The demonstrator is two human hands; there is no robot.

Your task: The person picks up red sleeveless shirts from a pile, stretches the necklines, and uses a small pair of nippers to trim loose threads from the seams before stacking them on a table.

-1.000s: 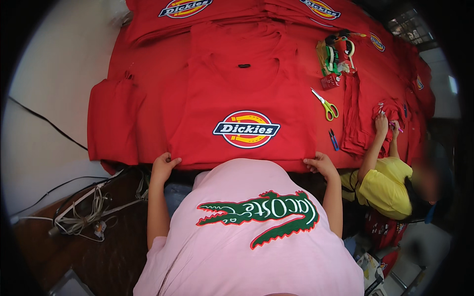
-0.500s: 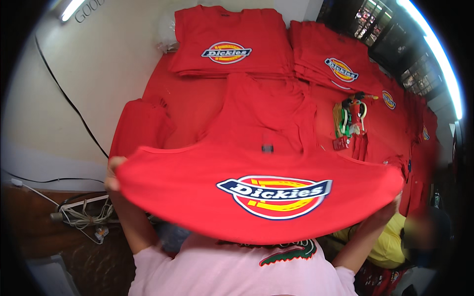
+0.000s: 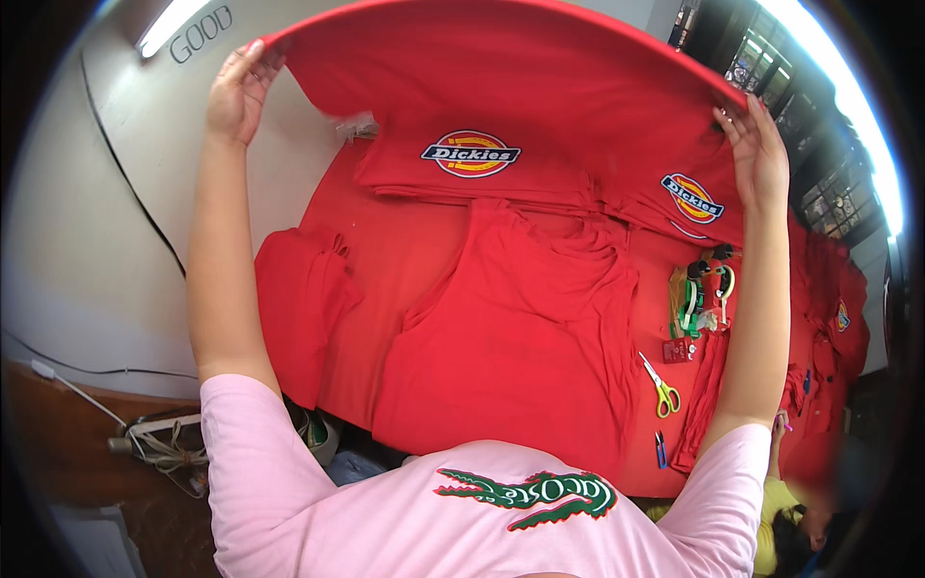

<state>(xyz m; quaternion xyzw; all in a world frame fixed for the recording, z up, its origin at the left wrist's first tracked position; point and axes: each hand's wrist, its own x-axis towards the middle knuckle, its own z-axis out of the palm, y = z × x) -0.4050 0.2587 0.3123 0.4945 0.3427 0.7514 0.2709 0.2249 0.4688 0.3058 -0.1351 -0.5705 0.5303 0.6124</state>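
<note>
Both arms are raised, stretching a red shirt [image 3: 501,58] wide across the top of the picture. Its left end is pinched by my left hand [image 3: 243,94] near the wall, and its right end by my right hand [image 3: 756,159]. The shirt hangs in the air with its upper edge bowed. Below it, another red shirt [image 3: 520,337] lies spread on the red-covered table [image 3: 361,265]. Behind are piles of folded red shirts with printed oval badges, a left pile [image 3: 405,164] and a right pile [image 3: 665,222], both partly behind the raised shirt.
Yellow-handled scissors [image 3: 662,390] and small blue snips [image 3: 660,450] lie right of the spread shirt, below tape rolls [image 3: 692,303] and a small red box [image 3: 678,350]. A red cloth bundle [image 3: 299,299] sits left. A person in yellow [image 3: 776,520] is at lower right.
Both hands have lifted the shirt from in front of my chest up and away over the table. The spread shirt, scissors and snips have come into sight.
</note>
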